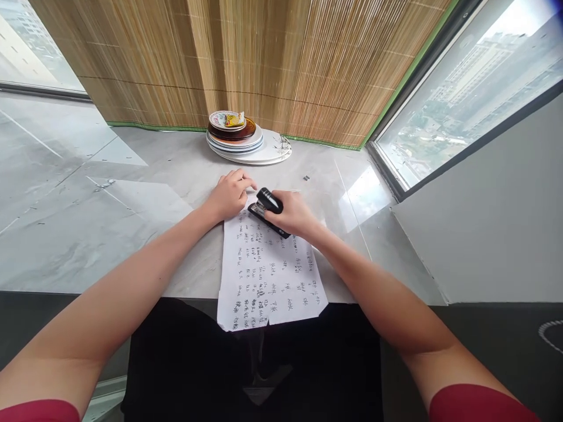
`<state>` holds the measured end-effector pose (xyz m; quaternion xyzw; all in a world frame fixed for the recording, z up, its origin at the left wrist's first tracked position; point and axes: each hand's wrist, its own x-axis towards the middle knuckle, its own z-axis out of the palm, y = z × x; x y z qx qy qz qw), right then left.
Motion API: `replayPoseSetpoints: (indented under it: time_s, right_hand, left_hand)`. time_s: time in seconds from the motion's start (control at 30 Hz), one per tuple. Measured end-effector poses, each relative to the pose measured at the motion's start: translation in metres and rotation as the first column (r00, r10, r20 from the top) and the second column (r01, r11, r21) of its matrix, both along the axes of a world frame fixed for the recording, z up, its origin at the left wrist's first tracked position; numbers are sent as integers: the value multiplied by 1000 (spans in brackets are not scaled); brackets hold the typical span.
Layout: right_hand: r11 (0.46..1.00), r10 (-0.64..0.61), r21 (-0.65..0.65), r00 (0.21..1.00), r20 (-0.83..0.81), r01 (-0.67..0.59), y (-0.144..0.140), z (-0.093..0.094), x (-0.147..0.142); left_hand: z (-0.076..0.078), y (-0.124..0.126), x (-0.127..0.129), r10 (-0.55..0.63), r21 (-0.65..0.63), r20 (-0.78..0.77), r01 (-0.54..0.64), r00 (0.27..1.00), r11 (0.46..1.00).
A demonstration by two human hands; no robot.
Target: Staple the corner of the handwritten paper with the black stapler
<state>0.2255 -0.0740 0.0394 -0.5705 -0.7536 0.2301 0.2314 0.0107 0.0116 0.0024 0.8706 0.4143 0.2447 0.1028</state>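
Note:
A white sheet of paper [268, 275] covered in handwriting lies on the grey marble counter [109, 217], its near end hanging over the front edge. My left hand [229, 193] rests flat on the paper's far left corner, fingers together and pressing down. My right hand [294, 214] grips a black stapler [267, 206] that sits on the paper's top edge, just right of my left hand.
A stack of plates [246, 140] with a yellow wrapper on top stands at the back by a bamboo blind [264, 58]. A small dark staple-like bit [307, 177] lies on the counter. A window [475, 82] is at the right.

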Motion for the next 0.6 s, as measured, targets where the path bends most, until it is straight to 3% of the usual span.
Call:
replayPoseSetpoints:
  time_s: [0.13, 0.27, 0.5, 0.6]
  right_hand:
    - [999, 32, -18, 988, 152, -30, 3, -1, -1]
    - [998, -8, -51, 969, 248, 21, 11, 6, 28]
    - [959, 92, -283, 974, 209, -29, 15, 24, 75]
    - [919, 205, -368, 968, 141, -141, 16, 31, 87]
  left_hand:
    - [-4, 5, -3, -22, -23, 24, 22, 999, 999]
    - [-3, 4, -4, -23, -67, 13, 23, 1000, 997]
    - [0, 2, -2, -6, -88, -24, 4, 1000, 996]
    - [0, 2, -2, 5, -95, -20, -7, 1000, 995]
